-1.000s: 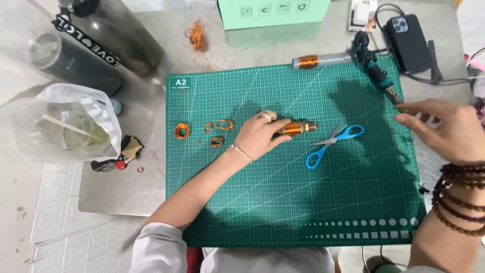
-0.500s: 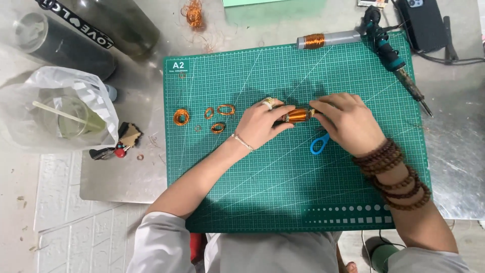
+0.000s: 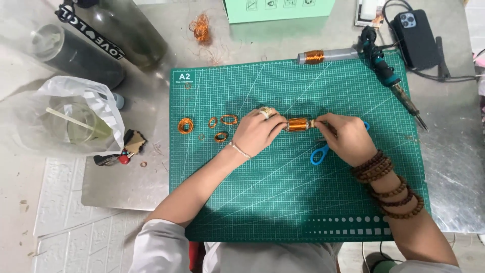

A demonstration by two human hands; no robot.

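Right hand (image 3: 346, 139) has settled over the blue scissors (image 3: 320, 153), both hands now pinching the copper coil (image 3: 298, 124) mid-frame on the green mat (image 3: 283, 202), left hand (image 3: 257, 132) gripping its other end; I'd keep it taut.

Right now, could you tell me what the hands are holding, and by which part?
Both hold a copper-wound coil: left hand at its left end, right hand at its right end.
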